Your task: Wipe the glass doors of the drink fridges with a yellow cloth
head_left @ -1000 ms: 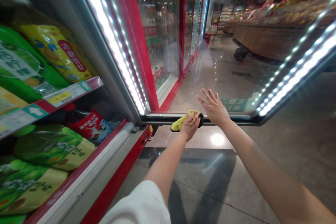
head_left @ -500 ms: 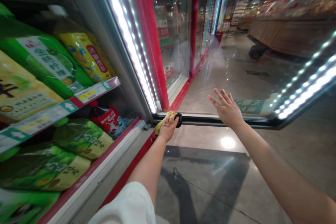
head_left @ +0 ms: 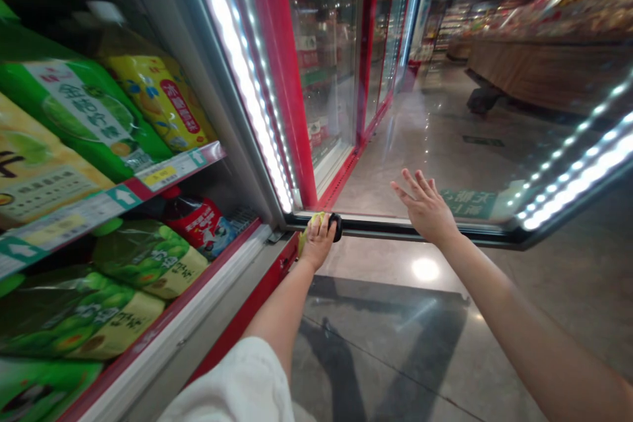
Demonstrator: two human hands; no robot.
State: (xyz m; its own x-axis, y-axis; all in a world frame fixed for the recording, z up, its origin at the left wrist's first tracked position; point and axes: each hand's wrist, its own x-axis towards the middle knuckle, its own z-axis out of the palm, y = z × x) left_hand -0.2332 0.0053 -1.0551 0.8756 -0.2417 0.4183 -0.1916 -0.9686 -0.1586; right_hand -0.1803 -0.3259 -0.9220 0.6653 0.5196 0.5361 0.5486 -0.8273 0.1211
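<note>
Gripping a yellow-and-black pad at the bottom rail of the glass door, left hand was curled closed; right hand was spread wide, holding nothing, glass contact unclear.

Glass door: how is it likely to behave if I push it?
The glass door likely swings rather than slides, since it stands open, angled out from the cabinet. It should stay stiff, as a straight, rigid-looking frame edges it along the bottom. Its clear, glossy surface is probably slippery.
</note>
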